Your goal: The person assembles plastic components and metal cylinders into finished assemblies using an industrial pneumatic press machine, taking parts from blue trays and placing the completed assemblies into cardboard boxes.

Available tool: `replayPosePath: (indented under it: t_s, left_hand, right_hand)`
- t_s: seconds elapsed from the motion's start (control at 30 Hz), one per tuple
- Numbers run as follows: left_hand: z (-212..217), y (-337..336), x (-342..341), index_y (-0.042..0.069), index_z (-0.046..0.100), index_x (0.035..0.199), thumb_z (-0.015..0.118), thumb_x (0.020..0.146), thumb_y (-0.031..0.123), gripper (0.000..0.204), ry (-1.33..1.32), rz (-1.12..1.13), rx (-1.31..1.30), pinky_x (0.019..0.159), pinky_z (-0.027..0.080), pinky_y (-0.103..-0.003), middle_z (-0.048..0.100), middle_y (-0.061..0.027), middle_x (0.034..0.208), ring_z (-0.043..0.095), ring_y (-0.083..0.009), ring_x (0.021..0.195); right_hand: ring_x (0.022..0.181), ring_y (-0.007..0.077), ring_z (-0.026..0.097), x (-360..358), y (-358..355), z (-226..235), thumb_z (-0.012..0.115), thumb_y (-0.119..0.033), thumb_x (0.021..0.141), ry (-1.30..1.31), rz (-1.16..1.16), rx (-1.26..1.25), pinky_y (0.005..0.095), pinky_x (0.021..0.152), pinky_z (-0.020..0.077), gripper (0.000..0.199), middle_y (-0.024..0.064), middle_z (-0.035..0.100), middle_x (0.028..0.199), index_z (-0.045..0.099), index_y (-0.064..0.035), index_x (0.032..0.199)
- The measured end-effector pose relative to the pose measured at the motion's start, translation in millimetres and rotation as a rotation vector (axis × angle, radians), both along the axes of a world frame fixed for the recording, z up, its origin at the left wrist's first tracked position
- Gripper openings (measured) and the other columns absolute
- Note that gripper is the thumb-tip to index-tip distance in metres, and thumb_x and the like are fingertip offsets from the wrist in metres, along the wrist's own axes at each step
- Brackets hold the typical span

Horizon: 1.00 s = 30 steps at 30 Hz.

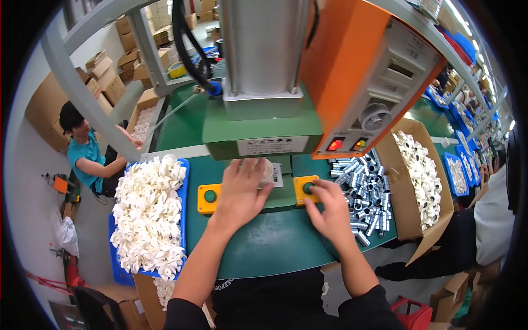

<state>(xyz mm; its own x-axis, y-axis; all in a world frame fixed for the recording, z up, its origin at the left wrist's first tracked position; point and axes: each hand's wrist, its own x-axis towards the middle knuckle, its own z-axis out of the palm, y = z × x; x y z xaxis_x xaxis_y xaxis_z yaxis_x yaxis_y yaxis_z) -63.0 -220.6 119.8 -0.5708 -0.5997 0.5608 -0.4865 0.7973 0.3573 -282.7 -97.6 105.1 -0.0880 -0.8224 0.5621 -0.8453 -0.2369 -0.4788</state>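
My left hand (242,190) reaches under the green press head (261,132) and rests on a small white plastic part (268,171) sitting in the press fixture. My right hand (330,209) lies on the green bench (269,242), its fingertips on the green button of the right yellow switch box (304,188). The left yellow switch box (209,197) with its green button is untouched, just left of my left hand. A grey metal cylinder (263,47) rises above the press head.
A blue tray (184,181) heaped with white plastic parts sits at the left. Silver metal sleeves (363,192) are piled at the right, beside a cardboard box (404,209) of white parts. An orange control box (363,71) hangs overhead. Another person (88,154) sits far left; stacked cartons behind.
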Motion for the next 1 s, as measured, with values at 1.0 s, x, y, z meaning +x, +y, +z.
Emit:
replayPosePath:
  t_s: [1.0]
  left_hand:
    - [0,58,101,0.0,0.071,0.114,0.074,0.086,0.012,0.031,-0.028,0.372,0.022,0.092,0.05,-0.043,0.07,-0.0123,0.122,0.062,-0.0317,0.106]
  right_hand:
    - [0.118,0.0371,0.062,5,-6,8,0.081,-0.011,0.082,-0.02,-0.027,0.159,0.0424,0.1,0.0524,0.037,0.0194,0.061,0.129,0.069,0.0013,0.115]
